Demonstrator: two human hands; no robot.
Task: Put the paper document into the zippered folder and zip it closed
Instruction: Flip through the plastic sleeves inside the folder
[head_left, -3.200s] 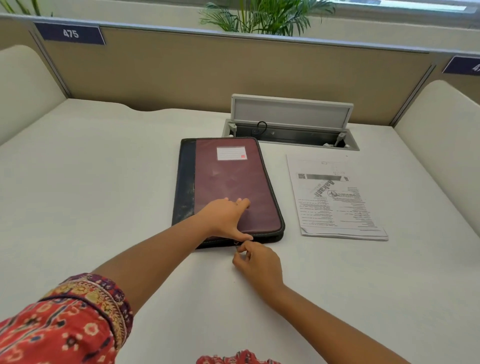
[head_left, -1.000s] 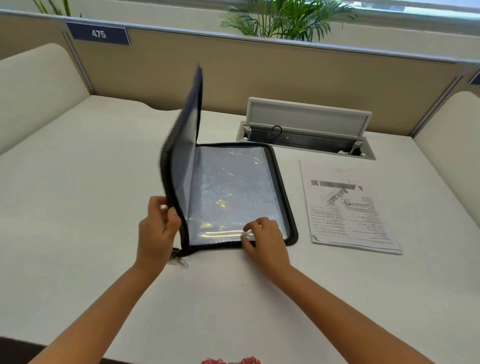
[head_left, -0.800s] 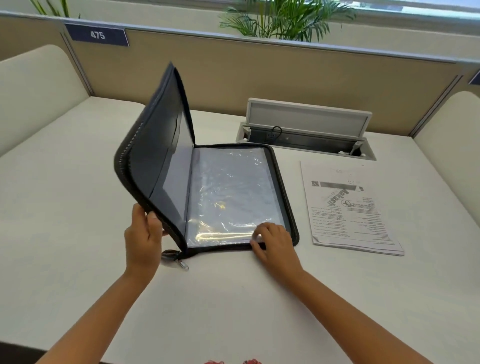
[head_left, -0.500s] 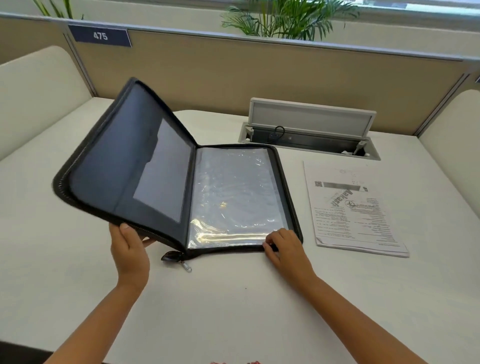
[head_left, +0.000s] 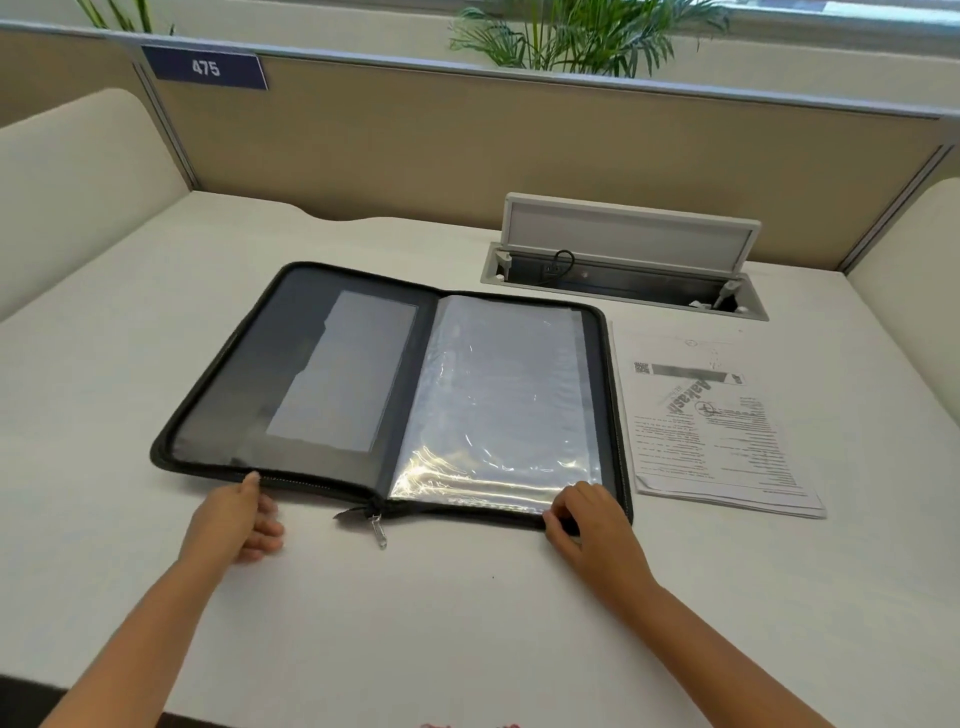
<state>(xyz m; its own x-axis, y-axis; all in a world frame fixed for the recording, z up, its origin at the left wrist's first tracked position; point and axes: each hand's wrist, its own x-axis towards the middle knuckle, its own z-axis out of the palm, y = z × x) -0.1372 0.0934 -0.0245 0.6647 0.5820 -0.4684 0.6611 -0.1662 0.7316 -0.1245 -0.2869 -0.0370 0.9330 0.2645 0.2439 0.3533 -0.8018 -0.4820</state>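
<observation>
1. The zippered folder (head_left: 337, 374) lies fully open and flat on the white desk (head_left: 467, 623), its dark inner cover to the left and a stack of clear plastic sleeves (head_left: 498, 400) to the right.
2. The zipper pull (head_left: 378, 531) hangs off the near edge at the spine, resting on the desk.
3. The left hand (head_left: 236, 522) is loosely open, holding nothing, with one fingertip touching the near edge of the left cover.
4. The right hand (head_left: 592, 525) sits at the folder's near right corner with fingers curled onto the bottom edge of the sleeves; whether it pinches a sleeve or only presses on it cannot be told.
5. The paper document (head_left: 717, 421) lies flat on the desk just beside the folder's right edge, outside it, untouched by either hand.
6. Beyond the folder, a cable tray (head_left: 623, 280) set into the desk stands with its lid up.
7. A partition sign reading 475 (head_left: 205, 67) is at far left.
</observation>
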